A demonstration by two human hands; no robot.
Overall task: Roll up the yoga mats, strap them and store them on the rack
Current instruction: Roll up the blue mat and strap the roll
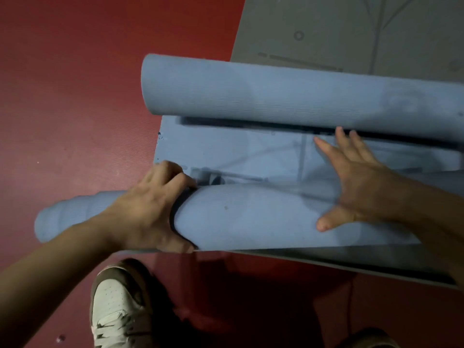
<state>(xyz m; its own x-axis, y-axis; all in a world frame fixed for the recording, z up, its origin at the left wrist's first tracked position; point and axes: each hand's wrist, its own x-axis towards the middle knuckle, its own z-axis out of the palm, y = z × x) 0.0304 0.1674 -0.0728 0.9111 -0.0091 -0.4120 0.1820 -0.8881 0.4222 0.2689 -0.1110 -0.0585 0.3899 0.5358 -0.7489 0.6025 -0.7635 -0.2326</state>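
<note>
A blue yoga mat (251, 151) lies across the red floor, curled into a roll at both ends. The near roll (246, 217) runs from lower left to right, and its inner layers stick out past the mat's edge at the left (67, 217). My left hand (153, 209) grips this near roll at its left end, fingers curled over the top. My right hand (356, 177) presses flat on the mat, fingers spread toward the far roll (276, 94), thumb on the near roll.
A grey yoga mat (351, 28) with printed lines lies flat beyond and under the blue one; its near edge (351, 262) shows below the near roll. My shoes (118, 305) stand on the red floor (62, 84) close in front.
</note>
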